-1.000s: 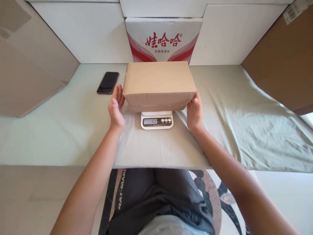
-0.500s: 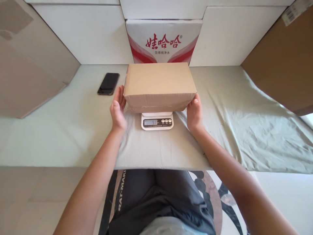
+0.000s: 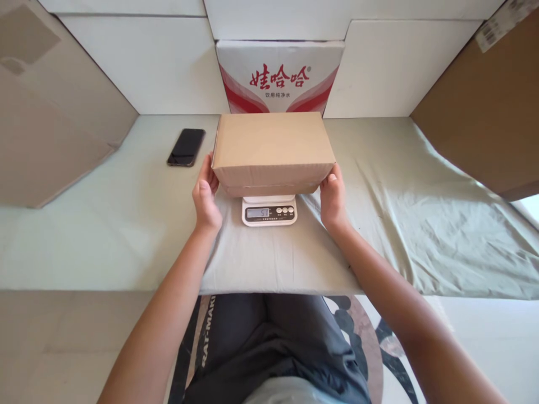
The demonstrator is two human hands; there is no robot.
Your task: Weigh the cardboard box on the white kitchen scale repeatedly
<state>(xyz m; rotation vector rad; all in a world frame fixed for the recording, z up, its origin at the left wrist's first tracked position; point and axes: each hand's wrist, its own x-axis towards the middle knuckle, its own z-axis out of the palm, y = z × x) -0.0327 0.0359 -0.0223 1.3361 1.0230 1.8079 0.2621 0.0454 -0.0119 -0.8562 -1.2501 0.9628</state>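
Note:
A closed brown cardboard box (image 3: 273, 141) sits on top of a white digital kitchen scale (image 3: 269, 219), whose platform it mostly covers. The scale's small display shows what looks like 51 or 57. At the box's left end, my left hand (image 3: 206, 196) has its fingers against the side, partly hidden behind the edge. On the opposite end my right hand (image 3: 333, 196) touches the lower right corner, its fingertips tucked behind and under the box. Between them the two hands hold the box from both ends.
A black smartphone (image 3: 186, 147) lies left of the box on the pale green cloth (image 3: 105, 235). Behind stands a white and red printed carton (image 3: 280, 67) among white panels. Large cardboard boxes flank the table at left (image 3: 54, 123) and right (image 3: 484, 112).
The view has shifted slightly, so everything sits a little lower. My left hand has come in closer against the box's left end. The box stays on the scale.

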